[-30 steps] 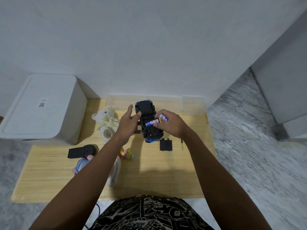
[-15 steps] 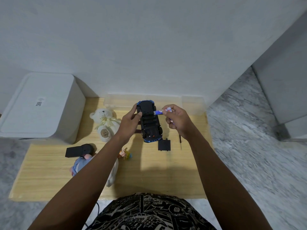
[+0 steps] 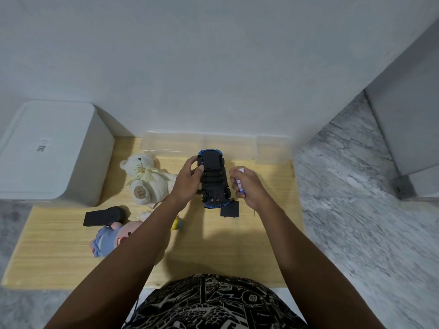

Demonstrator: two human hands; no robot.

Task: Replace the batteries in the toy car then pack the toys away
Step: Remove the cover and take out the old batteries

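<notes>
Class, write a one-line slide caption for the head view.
Left hand steadies the upturned toy car while right hand holds batteries beside it.

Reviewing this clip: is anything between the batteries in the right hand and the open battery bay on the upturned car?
Nothing visible. The right hand grips the batteries just right of the toy car, which the left hand steadies underside up. The bay looks uncovered; the battery cover lies on the table beside the car's near end.

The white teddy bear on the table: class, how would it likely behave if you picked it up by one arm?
The teddy bear looks plush, so it would probably flop and dangle rather than stay stiff. It likely weighs little for its bulk. Slumped on the table, it seems unlikely to roll or break.
</notes>
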